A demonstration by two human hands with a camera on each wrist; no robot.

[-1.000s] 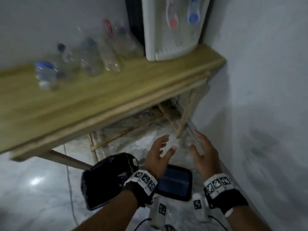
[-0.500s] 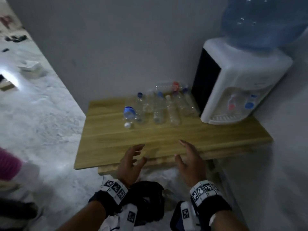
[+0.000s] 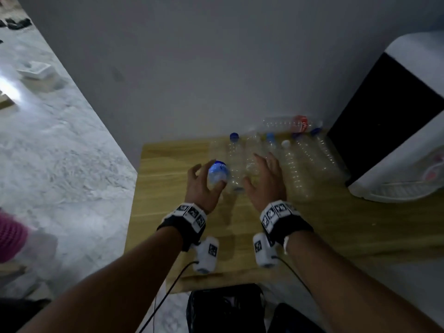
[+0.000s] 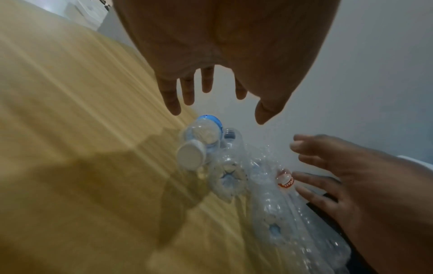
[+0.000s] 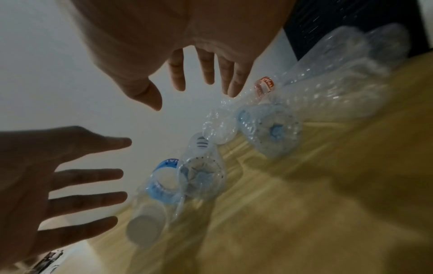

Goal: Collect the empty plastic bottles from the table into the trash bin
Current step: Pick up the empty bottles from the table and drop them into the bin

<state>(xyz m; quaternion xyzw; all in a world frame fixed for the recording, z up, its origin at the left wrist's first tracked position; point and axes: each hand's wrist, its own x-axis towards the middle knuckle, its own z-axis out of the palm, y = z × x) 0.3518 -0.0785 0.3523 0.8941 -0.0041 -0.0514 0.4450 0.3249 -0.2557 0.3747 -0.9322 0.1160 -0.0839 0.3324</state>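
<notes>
Several empty clear plastic bottles (image 3: 292, 169) lie in a row at the far side of the wooden table (image 3: 163, 212), by the wall. A small bottle with a blue label (image 3: 217, 173) and a white cap (image 4: 191, 157) lies at the left end. My left hand (image 3: 206, 179) hovers just above it with fingers spread, not touching it in the left wrist view. My right hand (image 3: 262, 174) hovers spread over the clear bottles (image 5: 269, 128) beside it, holding nothing. A black trash bin (image 3: 225, 308) stands on the floor under the table's near edge.
A white water dispenser (image 3: 396, 140) stands on the table's right end, touching the bottle row. A red-labelled bottle (image 3: 300, 122) lies along the wall behind the others. Grey marble floor (image 3: 60, 164) spreads to the left, with a pink-sleeved person (image 3: 9, 236) at its edge.
Both hands have moved forward from the table's near edge to above the bottles. The head view has come closer to the table.
</notes>
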